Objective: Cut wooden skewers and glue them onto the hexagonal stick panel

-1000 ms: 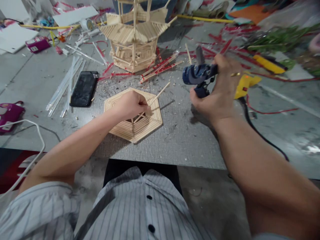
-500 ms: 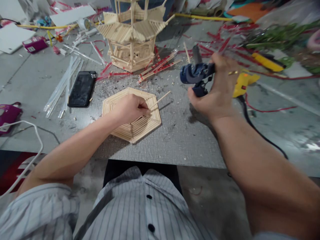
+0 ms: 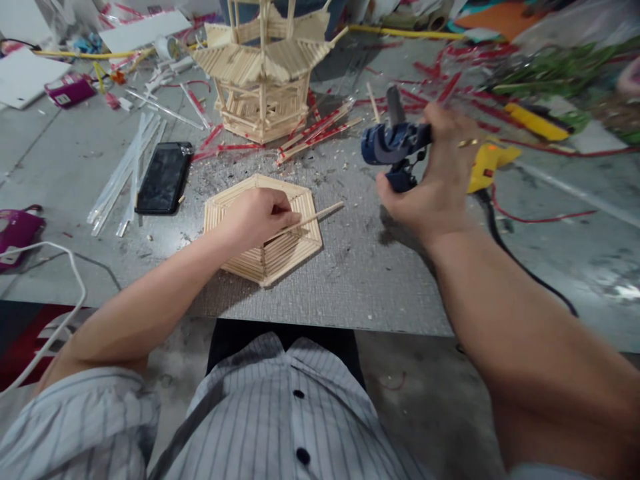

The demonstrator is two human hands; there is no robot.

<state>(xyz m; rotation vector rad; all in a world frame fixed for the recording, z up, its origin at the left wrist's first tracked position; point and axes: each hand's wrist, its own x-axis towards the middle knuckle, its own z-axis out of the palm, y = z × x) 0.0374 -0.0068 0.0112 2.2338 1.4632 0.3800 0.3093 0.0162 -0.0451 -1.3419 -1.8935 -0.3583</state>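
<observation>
My left hand (image 3: 263,217) is closed in a pinch on a thin wooden stick (image 3: 327,211), which slants out to the right over a flat hexagonal panel (image 3: 270,270) of concentric wooden sticks. The panel lies near the front edge of the table, partly covered by this hand. My right hand (image 3: 440,173) is wrapped round a dark blue hand tool (image 3: 383,145) with a curved jaw and a grey upright part, held to the right of the panel. The tool's exact kind is unclear.
A pagoda-like model (image 3: 263,73) of wooden sticks stands behind the panel, with red-wrapped sticks (image 3: 320,130) beside it. A black phone (image 3: 165,177) and clear glue sticks (image 3: 133,170) lie left. Behind my right hand is a yellow corded tool (image 3: 485,167).
My left hand has turned the stick to a flatter angle across the panel, its outer end lower than before. My right hand holds the blue tool in nearly the same place.
</observation>
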